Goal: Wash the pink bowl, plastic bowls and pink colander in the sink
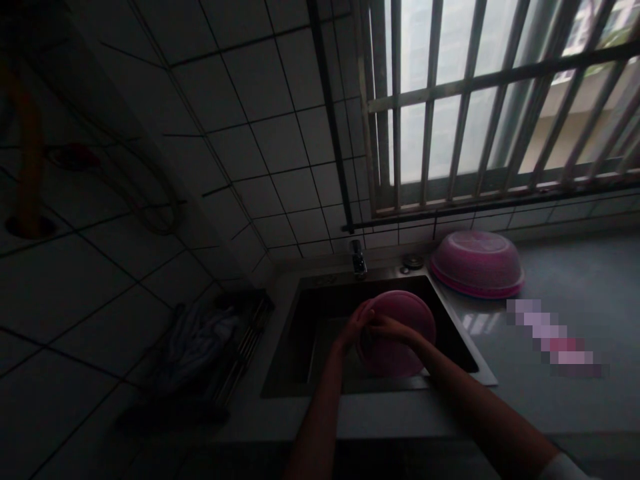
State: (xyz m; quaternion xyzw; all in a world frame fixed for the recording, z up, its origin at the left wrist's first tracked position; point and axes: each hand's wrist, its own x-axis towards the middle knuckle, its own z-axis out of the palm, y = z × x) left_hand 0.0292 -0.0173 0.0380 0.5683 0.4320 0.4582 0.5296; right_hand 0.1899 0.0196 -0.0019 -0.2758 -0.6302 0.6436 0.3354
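A round pink basin (407,353) is in the sink, with its rim facing up toward me. My left hand (354,325) is at the basin's upper left edge, its fingers closed over the rim. Close beside it, my right hand (387,327) reaches across the basin with curled fingers. A small dark patch shows below the right fingers, too dim to name. The chrome faucet (359,259) stands behind the sink, just above both hands. Under the hands, the steel sink (455,333) is mostly in shadow.
Upside down on the counter (560,267) at the right rests another pink basin (477,263). A blurred-out pinkish item (555,337) lies in front of it. Left of the sink, a dark rack (245,340) holds crumpled cloth (200,337). A barred window (460,100) is above.
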